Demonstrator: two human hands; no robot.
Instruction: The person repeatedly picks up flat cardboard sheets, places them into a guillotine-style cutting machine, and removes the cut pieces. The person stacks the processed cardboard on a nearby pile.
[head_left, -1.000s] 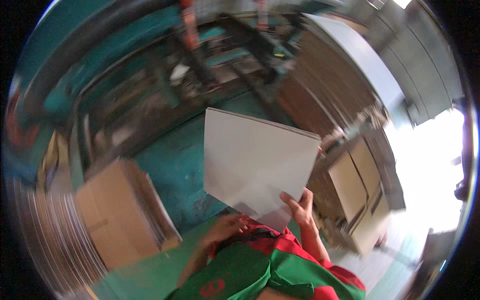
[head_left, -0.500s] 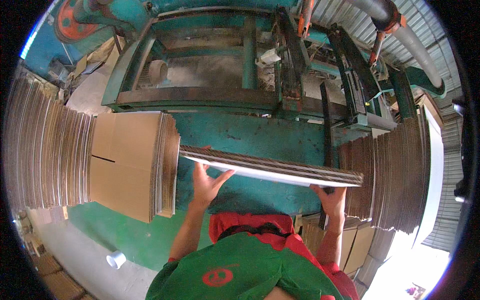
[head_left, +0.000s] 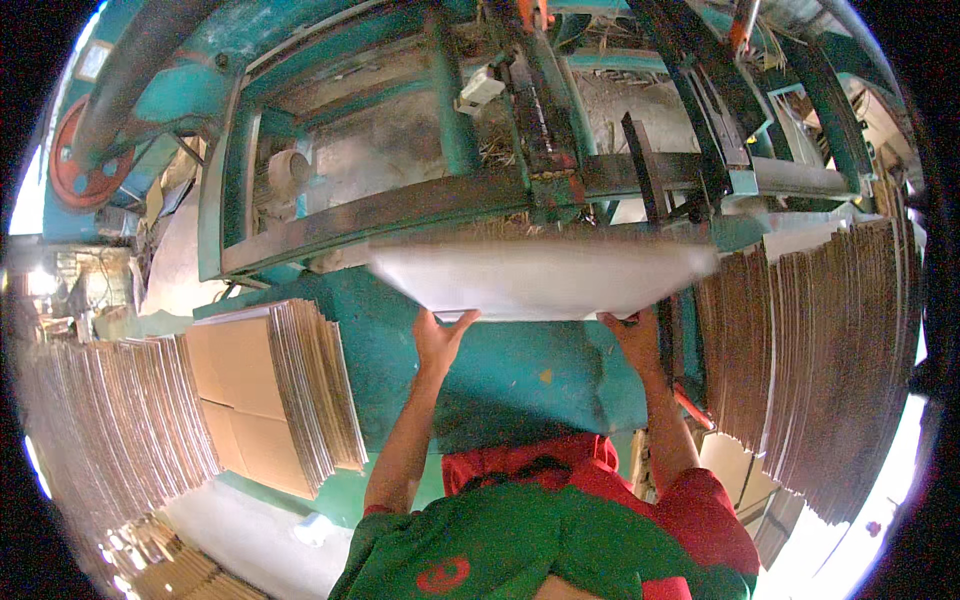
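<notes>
A bundle of flat cardboard sheets (head_left: 540, 280), its pale face turned toward me and blurred by motion, is held up in front of me above the green worktop (head_left: 500, 385). My left hand (head_left: 441, 338) grips its near lower edge at the left, with the thumb on the pale face. At the right end of that same edge, my right hand (head_left: 636, 338) holds on with its thumb over the face too. The fingers of both hands are mostly hidden behind the sheets.
A stack of brown cardboard (head_left: 240, 385) stands at the left, with a longer row of sheets (head_left: 120, 410) beyond it. Tall cardboard stacks (head_left: 820, 340) rise at the right. A green machine frame (head_left: 380, 215) with dark upright bars (head_left: 650, 170) lies across the far side.
Both hands have raised the cardboard bundle and carried it away from me, tipping its pale face into view. The head view has shifted too.
</notes>
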